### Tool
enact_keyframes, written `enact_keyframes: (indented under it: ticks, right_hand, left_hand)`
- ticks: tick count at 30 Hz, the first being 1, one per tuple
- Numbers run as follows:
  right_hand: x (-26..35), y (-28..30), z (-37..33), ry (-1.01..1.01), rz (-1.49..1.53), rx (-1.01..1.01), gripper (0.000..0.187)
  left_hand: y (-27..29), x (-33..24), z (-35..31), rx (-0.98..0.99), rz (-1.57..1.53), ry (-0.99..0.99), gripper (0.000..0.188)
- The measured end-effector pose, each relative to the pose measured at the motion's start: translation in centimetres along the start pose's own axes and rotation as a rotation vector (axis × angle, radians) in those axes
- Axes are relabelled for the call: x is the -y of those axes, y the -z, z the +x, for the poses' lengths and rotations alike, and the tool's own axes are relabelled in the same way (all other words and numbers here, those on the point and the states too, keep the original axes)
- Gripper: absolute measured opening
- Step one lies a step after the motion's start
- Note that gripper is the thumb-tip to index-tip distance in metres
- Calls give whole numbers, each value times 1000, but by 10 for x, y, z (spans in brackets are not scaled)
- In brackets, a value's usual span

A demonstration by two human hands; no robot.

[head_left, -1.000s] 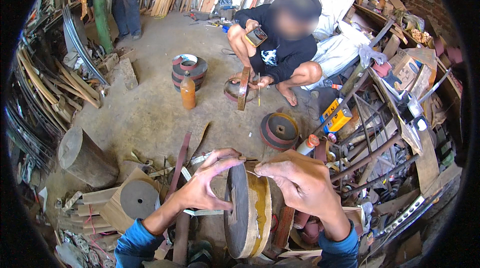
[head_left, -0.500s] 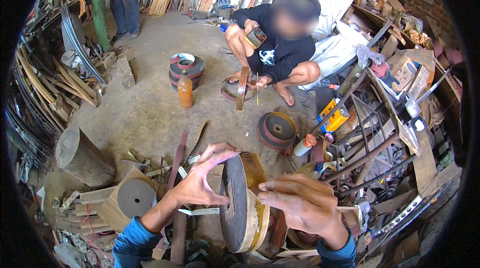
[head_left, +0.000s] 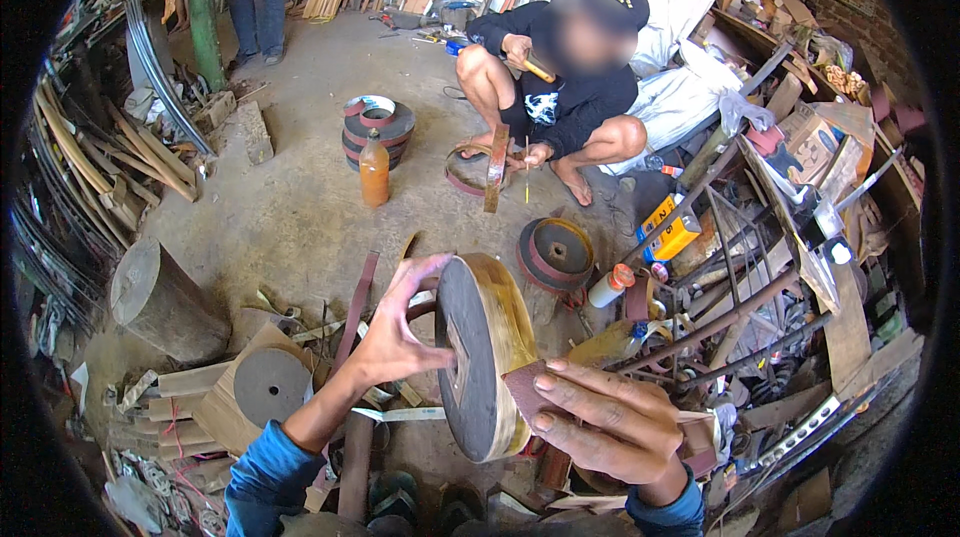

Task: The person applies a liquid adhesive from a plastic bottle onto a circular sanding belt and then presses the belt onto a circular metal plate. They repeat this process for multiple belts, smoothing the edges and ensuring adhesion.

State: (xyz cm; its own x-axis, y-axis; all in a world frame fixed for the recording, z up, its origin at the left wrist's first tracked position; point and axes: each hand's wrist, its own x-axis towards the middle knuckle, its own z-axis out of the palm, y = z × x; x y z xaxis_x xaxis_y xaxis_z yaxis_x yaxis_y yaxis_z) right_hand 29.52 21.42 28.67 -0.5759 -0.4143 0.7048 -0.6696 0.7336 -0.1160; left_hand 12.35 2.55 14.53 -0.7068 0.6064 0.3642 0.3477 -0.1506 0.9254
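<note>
A thick disc-shaped wheel (head_left: 475, 367), dark grey on its face and yellowish around the rim, stands on edge in front of me. My left hand (head_left: 397, 322) grips it, fingers over the upper edge and thumb at the square plate in its middle. A reddish-brown piece of sandpaper (head_left: 527, 399) is pinched in my right hand (head_left: 612, 417), one end against the yellowish rim. The fingers lie over the sandpaper; my right thumb is hidden.
Ahead, a crouching person (head_left: 570, 87) holds a phone and handles a band hoop (head_left: 494, 172). Beyond the wheel are another wheel (head_left: 556, 255), an orange-capped bottle (head_left: 611, 285) and an orange-filled bottle (head_left: 375, 173). A grey cylinder (head_left: 165, 299) stands left; metal frames and scrap crowd the right.
The wheel has moved up a little in my left hand's grip. My right hand has shifted slightly down, and the sandpaper now shows beyond its fingers at the rim.
</note>
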Motion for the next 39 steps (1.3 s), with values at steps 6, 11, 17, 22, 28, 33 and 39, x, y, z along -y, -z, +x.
enact_keyframes:
  ticks: [6,11,17,22,28,33,39]
  right_hand:
    - [8,0,-13,12,-107,106,25]
    - [-10,-11,-1,-44,38,-178,21]
    - [-37,1,26,-484,349,-126,6]
    - [-47,-4,40,-441,305,1,10]
    - [-41,-4,42,-409,302,83,13]
    - [-34,-5,36,-233,236,-15,17]
    - [-20,-3,26,-133,153,-29,24]
  left_hand:
    - [-3,2,3,-135,-162,72,107]
    - [-1,2,0,-95,-162,54,109]
    - [-4,-8,-4,71,100,-138,104]
    - [-8,-23,-3,151,139,-169,100]
    - [-10,-25,-2,152,64,-185,100]
    - [-6,-17,0,86,44,-152,103]
    - [-6,-11,3,73,-9,-121,107]
